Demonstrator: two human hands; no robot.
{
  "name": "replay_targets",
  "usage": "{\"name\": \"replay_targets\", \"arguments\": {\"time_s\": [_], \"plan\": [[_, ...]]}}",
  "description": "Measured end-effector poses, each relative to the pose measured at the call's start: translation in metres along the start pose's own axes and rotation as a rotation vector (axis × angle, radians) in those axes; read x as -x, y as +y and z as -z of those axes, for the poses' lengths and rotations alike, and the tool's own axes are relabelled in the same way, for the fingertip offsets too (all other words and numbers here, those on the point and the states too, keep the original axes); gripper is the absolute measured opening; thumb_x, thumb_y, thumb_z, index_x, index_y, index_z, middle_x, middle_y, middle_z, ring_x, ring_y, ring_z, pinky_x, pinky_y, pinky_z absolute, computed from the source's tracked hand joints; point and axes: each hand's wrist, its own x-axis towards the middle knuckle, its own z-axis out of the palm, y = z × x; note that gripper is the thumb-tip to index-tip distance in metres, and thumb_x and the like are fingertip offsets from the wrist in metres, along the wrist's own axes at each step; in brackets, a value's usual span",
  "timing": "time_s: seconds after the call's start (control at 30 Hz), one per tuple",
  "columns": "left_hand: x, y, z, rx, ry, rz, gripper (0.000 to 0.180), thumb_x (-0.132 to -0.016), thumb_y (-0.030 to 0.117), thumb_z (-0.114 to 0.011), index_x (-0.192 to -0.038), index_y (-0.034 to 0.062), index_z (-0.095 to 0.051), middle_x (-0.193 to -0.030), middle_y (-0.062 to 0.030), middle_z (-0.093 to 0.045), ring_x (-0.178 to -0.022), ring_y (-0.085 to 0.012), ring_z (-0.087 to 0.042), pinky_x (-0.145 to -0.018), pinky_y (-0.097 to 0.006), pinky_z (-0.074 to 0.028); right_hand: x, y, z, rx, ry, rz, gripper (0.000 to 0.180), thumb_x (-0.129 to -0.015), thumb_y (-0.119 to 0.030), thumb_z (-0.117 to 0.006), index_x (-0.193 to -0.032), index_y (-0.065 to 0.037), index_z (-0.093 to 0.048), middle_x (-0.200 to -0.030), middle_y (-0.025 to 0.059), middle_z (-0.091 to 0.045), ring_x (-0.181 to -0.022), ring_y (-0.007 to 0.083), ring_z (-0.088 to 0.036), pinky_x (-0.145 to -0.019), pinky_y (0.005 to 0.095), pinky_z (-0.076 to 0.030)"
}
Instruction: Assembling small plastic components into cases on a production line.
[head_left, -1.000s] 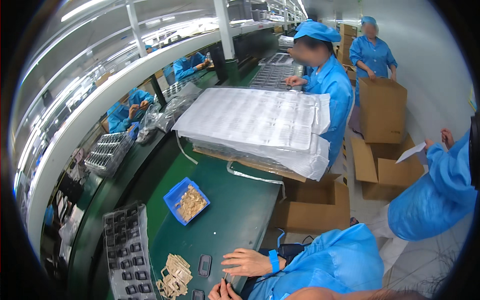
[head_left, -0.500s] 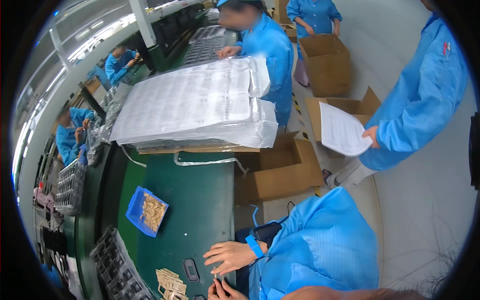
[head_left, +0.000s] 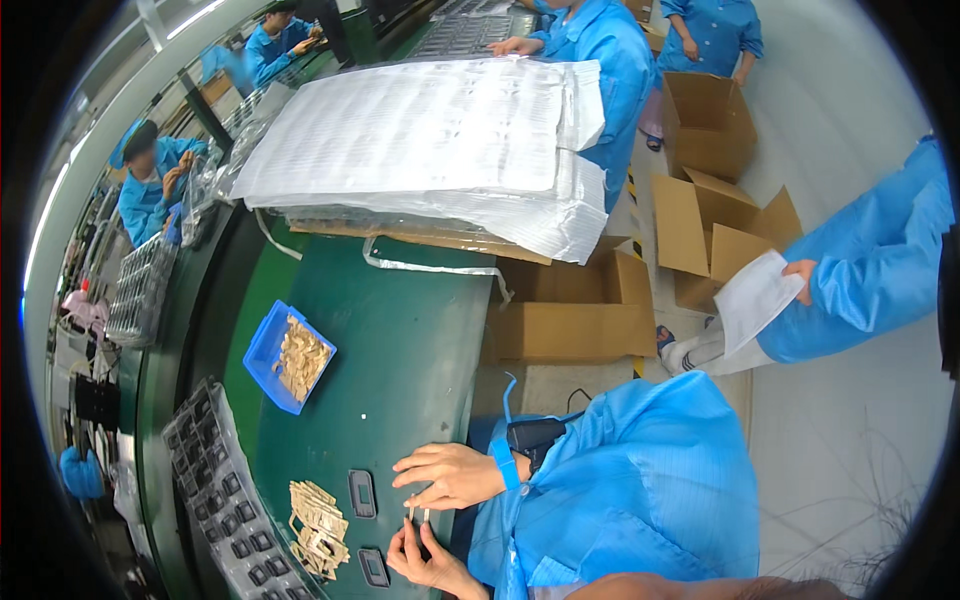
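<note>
My left hand (head_left: 428,562) is pinched near the front of the green table, with a thin tan frame-like piece (head_left: 427,515) at its fingertips; only light strips of it show. Just beyond, my right hand (head_left: 445,476) is palm down with its fingers spread, its thumb close to the piece; whether they touch is unclear. A blue band circles the right wrist. To the left of the hands lie a dark rectangular frame (head_left: 362,494) and a second dark frame (head_left: 373,568). Beside these is a loose pile of tan frame pieces (head_left: 318,528).
A blue bin (head_left: 262,352) holds tan scraps. At the left lies a black tray (head_left: 232,515) of small dark parts. A large white-wrapped stack (head_left: 400,130) covers the table's far end. Cardboard boxes (head_left: 575,330) stand on the right; a co-worker's hand (head_left: 800,280) holds a sheet.
My view has shifted, bringing the second dark frame fully into sight. Both hands stay close together by the tan piece. A co-worker at the back has taken a hand off the box.
</note>
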Motion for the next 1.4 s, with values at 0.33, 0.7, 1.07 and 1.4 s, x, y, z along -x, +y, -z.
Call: {"name": "replay_targets", "arguments": {"time_s": [0.33,0.7,1.07,1.4], "plan": [[0.003,0.004,0.000,-0.236,-0.047,-0.095,0.023,-0.088,0.014,-0.074,-0.111,0.0105,-0.076,-0.109,-0.0062,-0.060,-0.101,-0.0288,-0.054,-0.083,-0.043,-0.042,0.000,0.004,0.005,0.036,0.009,0.030,0.022,-0.084,-0.016,-0.071,-0.105,-0.011,-0.076,-0.125,0.0110,-0.065,-0.123,0.0321,-0.058,-0.099,0.0447,-0.049],[-0.002,0.013,-0.010,-0.135,0.056,-0.101,0.028,-0.079,0.011,-0.082,-0.104,0.0020,-0.074,-0.097,-0.0083,-0.061,-0.094,-0.0294,-0.055,-0.081,-0.043,-0.045,0.132,0.043,0.162,0.656,-0.149,-1.020,0.021,-0.086,-0.026,-0.067,-0.086,-0.006,-0.073,-0.085,0.0134,-0.070,-0.081,0.0370,-0.068,-0.068,0.0447,-0.056],[-0.015,0.043,-0.028,0.014,0.129,0.117,0.029,-0.083,0.009,-0.080,-0.110,0.0021,-0.068,-0.081,-0.0100,-0.064,-0.077,-0.0233,-0.062,-0.071,-0.034,-0.049,0.014,-0.013,0.104,-0.035,-0.098,-0.351,0.011,-0.085,-0.005,-0.072,-0.095,-0.002,-0.074,-0.084,0.0102,-0.069,-0.081,0.0277,-0.065,-0.070,0.0352,-0.052],[-0.013,0.029,0.006,-0.129,0.043,-0.033,0.030,-0.083,0.001,-0.070,-0.112,0.0088,-0.072,-0.116,-0.0066,-0.068,-0.111,-0.0323,-0.058,-0.093,-0.041,-0.046,-0.019,-0.028,0.027,0.139,-0.201,-0.069,0.041,-0.078,-0.022,-0.080,-0.113,-0.003,-0.068,-0.110,0.0100,-0.067,-0.107,0.0306,-0.061,-0.092,0.0432,-0.046]]}}
